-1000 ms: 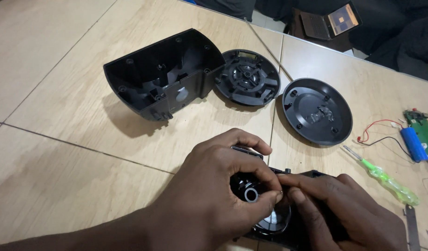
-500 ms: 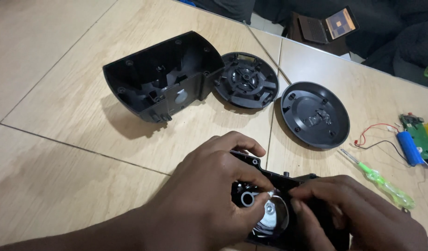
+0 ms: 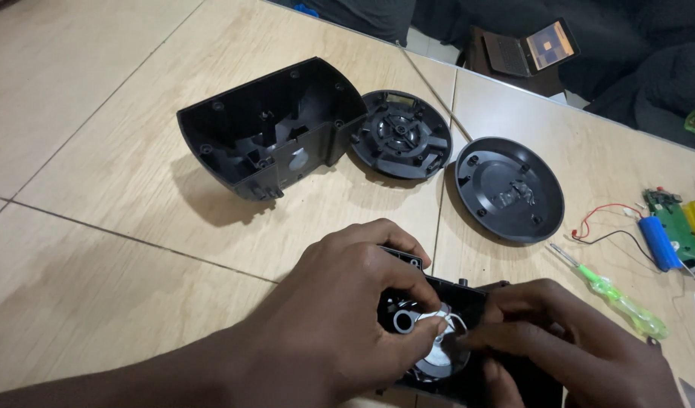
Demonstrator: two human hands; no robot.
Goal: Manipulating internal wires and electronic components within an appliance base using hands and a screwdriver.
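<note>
the black plastic housing block with a round silvery part set in it (image 3: 438, 332) lies on the tan tiled floor (image 3: 98, 249) at six o'clock in the view, right under both hands. the left hand (image 3: 347, 302) comes in from eight o'clock and curls over its near-left corner, fingertips narrowed onto a thin white wire or clip (image 3: 445, 321) at the round opening. the right hand (image 3: 559, 340) comes from four o'clock, its fingers closed against the block's right side and meeting the left at the opening. both are touching it, and the block's long side runs roughly from ten to four o'clock.

what the right fingers pinch is hidden, and the block's lower edge is cut off. well apart at twelve o'clock sit a black curved plastic shell (image 3: 268, 125), a black ribbed round disc (image 3: 402, 136) and a black dished round cover (image 3: 510, 189); at three o'clock lies a green-handled screwdriver (image 3: 619, 302).
</note>
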